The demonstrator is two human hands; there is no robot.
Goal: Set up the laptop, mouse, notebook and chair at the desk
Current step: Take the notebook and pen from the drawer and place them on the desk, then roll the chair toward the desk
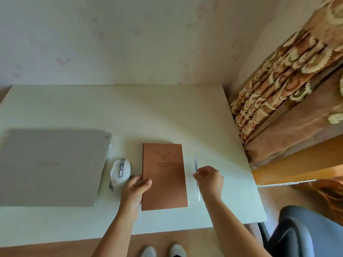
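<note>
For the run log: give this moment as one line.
left hand grips notebook edge | right hand pinches pen | laptop shut | mouse beside it

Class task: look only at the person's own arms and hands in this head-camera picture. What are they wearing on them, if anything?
Nothing that shows. Both forearms are bare from the bottom edge of the picture up to the wrists, with no sleeves in view. The left hand and right hand have no gloves. No watch, bracelet or ring can be made out on either one.
</note>
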